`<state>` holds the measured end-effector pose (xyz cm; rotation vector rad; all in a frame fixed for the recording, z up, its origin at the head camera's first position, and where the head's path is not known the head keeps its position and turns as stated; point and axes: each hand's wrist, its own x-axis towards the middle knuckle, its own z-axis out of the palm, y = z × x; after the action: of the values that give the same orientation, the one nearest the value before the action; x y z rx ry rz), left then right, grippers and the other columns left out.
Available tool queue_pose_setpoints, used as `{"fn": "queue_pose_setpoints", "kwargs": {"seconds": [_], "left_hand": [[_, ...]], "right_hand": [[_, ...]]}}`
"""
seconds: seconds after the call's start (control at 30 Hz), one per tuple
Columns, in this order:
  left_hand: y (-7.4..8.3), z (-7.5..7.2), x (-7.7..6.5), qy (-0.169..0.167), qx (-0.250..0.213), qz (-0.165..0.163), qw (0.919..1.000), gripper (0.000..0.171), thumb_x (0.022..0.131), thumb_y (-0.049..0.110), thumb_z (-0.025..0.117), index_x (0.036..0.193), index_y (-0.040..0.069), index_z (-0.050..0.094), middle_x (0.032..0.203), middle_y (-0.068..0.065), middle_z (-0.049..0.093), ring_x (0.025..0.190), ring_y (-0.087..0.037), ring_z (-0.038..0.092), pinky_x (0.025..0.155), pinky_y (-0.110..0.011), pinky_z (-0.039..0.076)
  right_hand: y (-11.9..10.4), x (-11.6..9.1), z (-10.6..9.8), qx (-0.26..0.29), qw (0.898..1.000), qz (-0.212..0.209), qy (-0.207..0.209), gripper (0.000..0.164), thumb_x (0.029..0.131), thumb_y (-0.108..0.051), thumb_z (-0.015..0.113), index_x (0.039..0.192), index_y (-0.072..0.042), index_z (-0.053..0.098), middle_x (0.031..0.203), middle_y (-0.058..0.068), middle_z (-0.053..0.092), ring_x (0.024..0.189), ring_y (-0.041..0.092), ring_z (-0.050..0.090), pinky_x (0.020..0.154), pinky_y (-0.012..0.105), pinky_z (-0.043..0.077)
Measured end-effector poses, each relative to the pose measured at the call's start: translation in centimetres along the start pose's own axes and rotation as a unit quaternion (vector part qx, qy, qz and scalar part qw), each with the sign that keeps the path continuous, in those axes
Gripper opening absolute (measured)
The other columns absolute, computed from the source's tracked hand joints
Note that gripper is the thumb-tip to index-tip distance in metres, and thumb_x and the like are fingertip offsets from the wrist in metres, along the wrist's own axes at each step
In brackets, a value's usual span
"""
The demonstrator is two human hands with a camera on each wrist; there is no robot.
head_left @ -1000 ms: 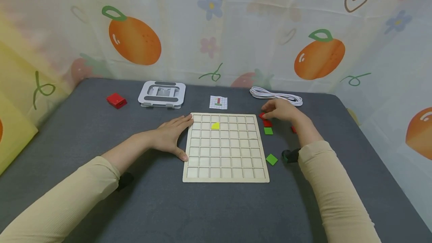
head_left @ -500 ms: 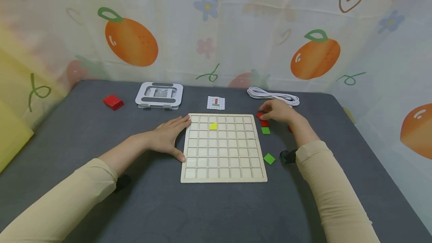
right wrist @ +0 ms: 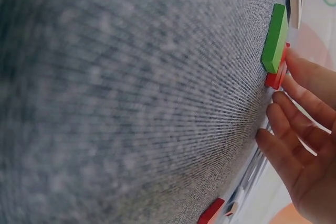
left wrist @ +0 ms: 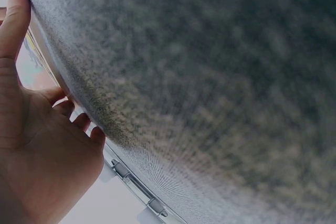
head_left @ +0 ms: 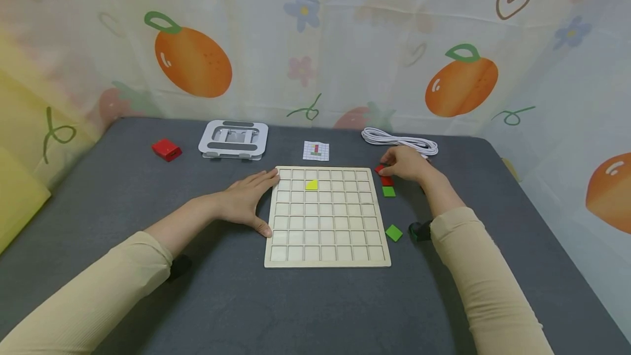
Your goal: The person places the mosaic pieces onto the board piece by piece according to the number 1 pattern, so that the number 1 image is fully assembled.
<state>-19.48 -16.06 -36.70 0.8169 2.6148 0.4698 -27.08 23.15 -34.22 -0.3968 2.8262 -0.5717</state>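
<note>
A wooden board (head_left: pixel 327 223) with a grid of square recesses lies on the dark table, a yellow tile (head_left: pixel 311 185) with a cut corner in one upper recess. My left hand (head_left: pixel 246 196) is spread along the board's left edge, thumb and fingertips touching it. Beyond the board's upper right corner, my right hand (head_left: pixel 406 164) pinches a red tile (head_left: pixel 379 169) between thumb and fingers. Just below it lie another red tile (head_left: pixel 386 181) and a green tile (head_left: pixel 389 192), in a line. A second green tile (head_left: pixel 394 233) sits turned cornerwise beside the board's right edge.
Behind the board lies a paper card (head_left: pixel 316 151) with a coloured grid pattern. A flat white stand (head_left: pixel 234 139) and a red block (head_left: pixel 166 149) are at back left, a coiled white cable (head_left: pixel 399 140) at back right. One red tile (right wrist: pixel 211 212) shows in the right wrist view.
The head view has shifted slightly. My right wrist now covers the loose red tile that showed beside it before; its fingers stay at the red tiles. The left hand keeps its place.
</note>
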Motion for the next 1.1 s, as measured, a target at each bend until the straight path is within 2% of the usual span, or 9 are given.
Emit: {"fn": "queue_pose_setpoints", "kwargs": {"seconds": [0.43,0.83,1.1], "left_hand": [[-0.03,0.01,0.01,-0.002,-0.001,-0.004,1.0000,0.127,0.066,0.061,0.083,0.158,0.005,0.016,0.169,-0.012,0.006,0.155,-0.041,0.009,0.117,-0.069,0.017],[0.04,-0.09,0.03,-0.001,-0.002,-0.002,1.0000,0.126,0.067,0.060,0.083,0.158,0.004,0.017,0.169,-0.014,0.008,0.154,-0.043,0.010,0.117,-0.070,0.017],[-0.04,-0.03,-0.05,-0.005,-0.002,-0.004,1.0000,0.126,0.066,0.060,0.083,0.158,0.005,0.016,0.169,-0.013,0.006,0.155,-0.042,0.008,0.117,-0.070,0.016]], "right_hand": [[-0.13,-0.03,0.21,-0.007,1.000,-0.002,0.014,0.025,0.086,-0.013,0.074,0.105,0.001,0.069,0.102,0.020,0.072,0.094,0.032,0.066,0.089,0.047,0.051],[-0.22,-0.06,0.27,-0.006,0.999,-0.014,0.034,0.022,0.083,-0.012,0.075,0.101,-0.001,0.067,0.098,0.018,0.072,0.093,0.031,0.065,0.088,0.046,0.050],[-0.44,-0.01,0.40,0.016,0.999,-0.020,0.041,0.015,0.087,-0.006,0.071,0.101,-0.002,0.068,0.095,0.016,0.069,0.089,0.028,0.062,0.086,0.042,0.047]]}}
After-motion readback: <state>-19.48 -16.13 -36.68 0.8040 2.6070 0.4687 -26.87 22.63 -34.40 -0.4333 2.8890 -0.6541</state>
